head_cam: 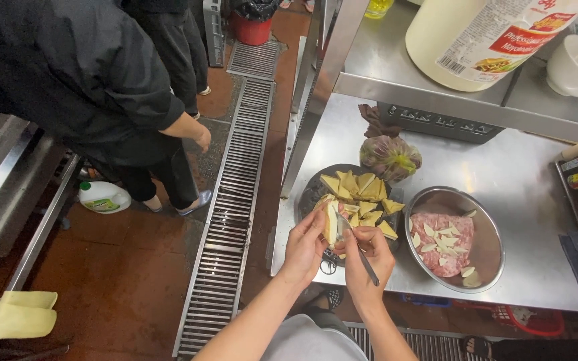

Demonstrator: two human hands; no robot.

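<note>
Where hands work, steel counter [523, 167] meets red floor [122, 267].

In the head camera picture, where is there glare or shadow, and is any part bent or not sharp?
Head view: soft glare lies on the steel table and on the metal bowl; the floor at left is dim and the dark jacket of the person nearby loses detail; the shelf edge and the big white bottle look stretched by the wide lens; the left hand and the right hand are fairly sharp.
</note>
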